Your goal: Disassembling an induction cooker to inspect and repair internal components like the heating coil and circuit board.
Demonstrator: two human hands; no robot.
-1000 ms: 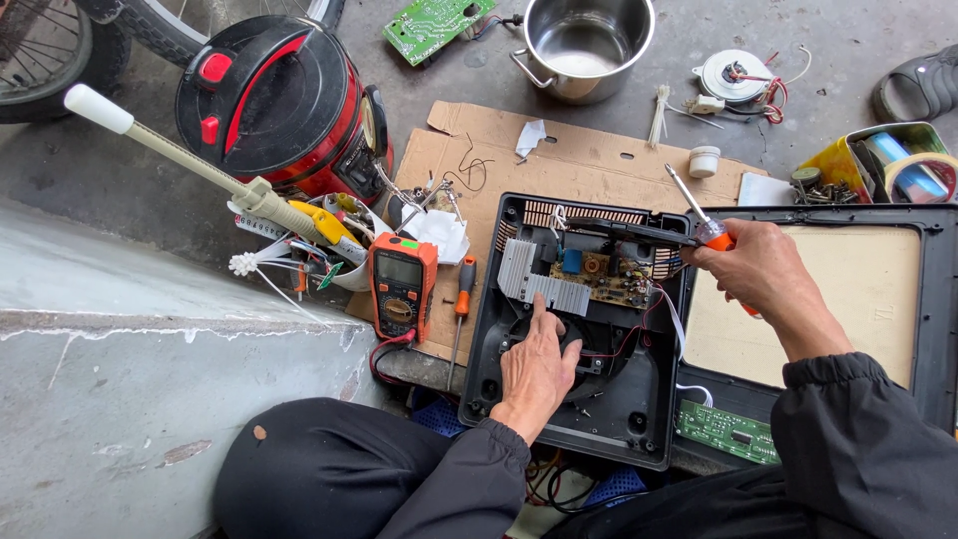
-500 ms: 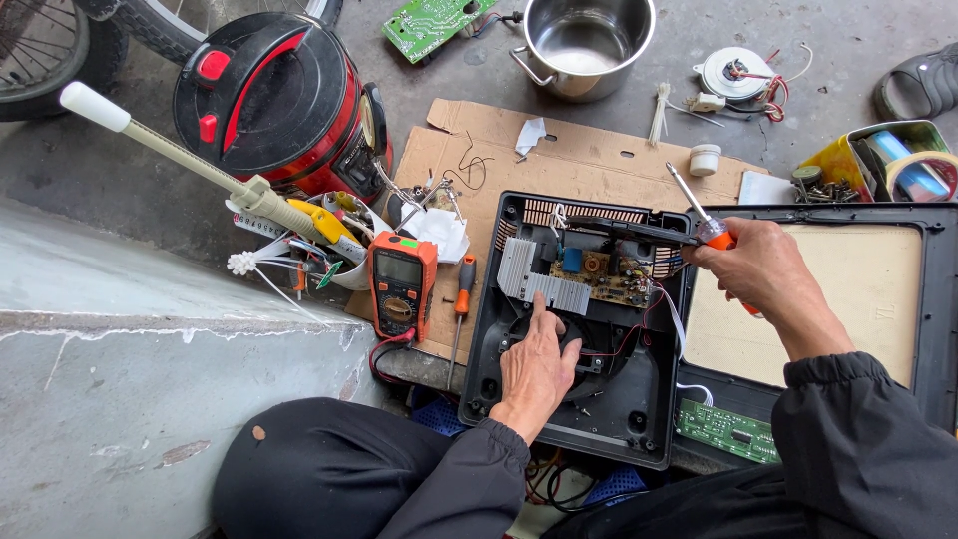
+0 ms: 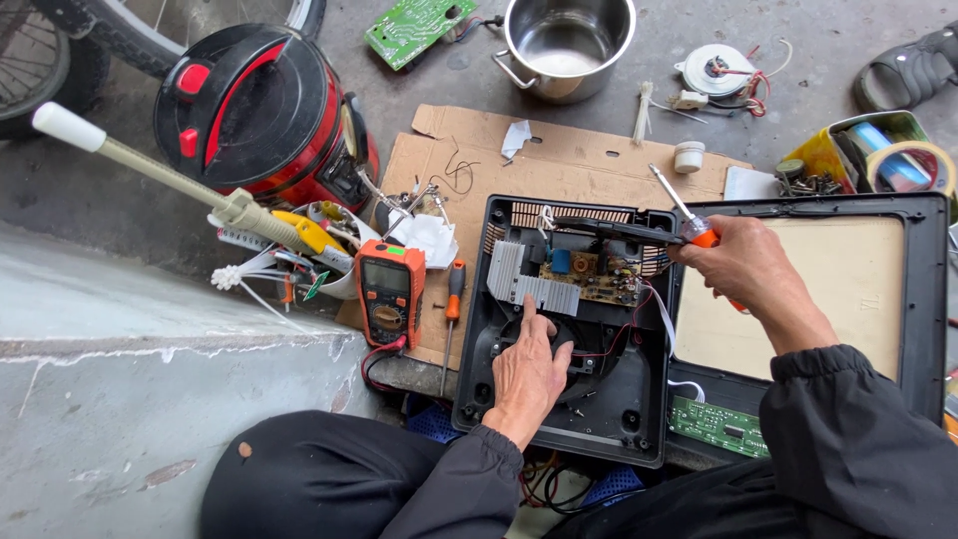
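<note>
An opened black appliance base (image 3: 619, 399) lies in front of me on cardboard, with a brown circuit board (image 3: 597, 277) and a grey heat sink (image 3: 534, 284) inside. My left hand (image 3: 529, 374) rests flat on the round fan area in the base, fingers together. My right hand (image 3: 743, 269) grips an orange-handled screwdriver (image 3: 684, 215) whose metal shaft points up and away. A dark probe-like tool (image 3: 624, 232) also runs from that hand over the board's upper edge. The appliance's black-framed top panel (image 3: 923, 299) lies open to the right.
An orange multimeter (image 3: 389, 291) and a small screwdriver (image 3: 452, 309) lie left of the base. A red and black vacuum cleaner (image 3: 254, 110), a steel pot (image 3: 564, 40), green circuit boards (image 3: 414, 25) (image 3: 718, 424), a small fan motor (image 3: 714, 72) and a box of tape rolls (image 3: 888, 150) surround the cardboard (image 3: 579, 165).
</note>
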